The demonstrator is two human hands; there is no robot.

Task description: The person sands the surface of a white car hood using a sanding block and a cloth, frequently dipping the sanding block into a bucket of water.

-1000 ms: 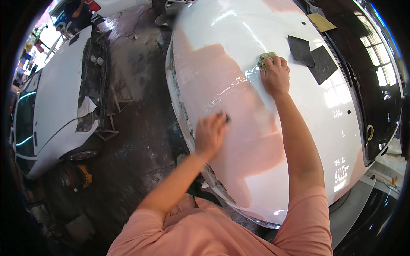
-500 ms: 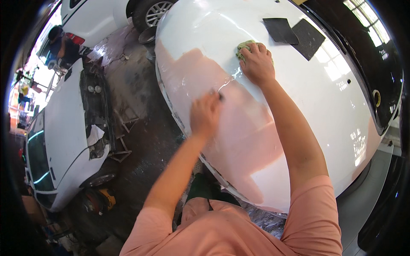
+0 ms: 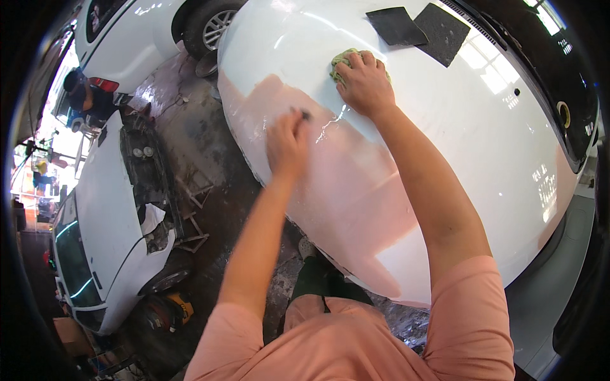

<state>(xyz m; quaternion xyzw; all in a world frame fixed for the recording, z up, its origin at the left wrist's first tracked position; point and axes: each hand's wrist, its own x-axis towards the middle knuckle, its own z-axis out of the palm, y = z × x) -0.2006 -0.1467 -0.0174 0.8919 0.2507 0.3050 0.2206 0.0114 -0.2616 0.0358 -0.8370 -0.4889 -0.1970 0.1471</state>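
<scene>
A white car hood (image 3: pixel 470 165) with a wide pinkish, filler-like patch (image 3: pixel 356 190) stretches out before me. My left hand (image 3: pixel 287 141), smeared by motion, is closed over the left part of the patch. A small dark thing (image 3: pixel 305 115) pokes out at its fingertips; its kind is hidden. Under my right hand (image 3: pixel 367 82) a crumpled yellow-green cloth (image 3: pixel 344 62) is gripped against the white paint, just beyond the patch. Wet streaks shine between the two hands. Two dark sheets, like sandpaper, lie overlapping farther up: one sheet (image 3: pixel 395 26) and a rougher one (image 3: pixel 443 35).
On the left stands another white car (image 3: pixel 105 222) with its front end stripped, beside small metal stands (image 3: pixel 194 232). A person (image 3: pixel 82 95) sits behind it. Another white vehicle (image 3: pixel 143 44) is at the back. The dark windshield (image 3: pixel 546 82) borders the hood's right.
My left hand has moved up and left over the patch with the dark thing. The view has shifted slightly; my right hand still presses the cloth on the hood.
</scene>
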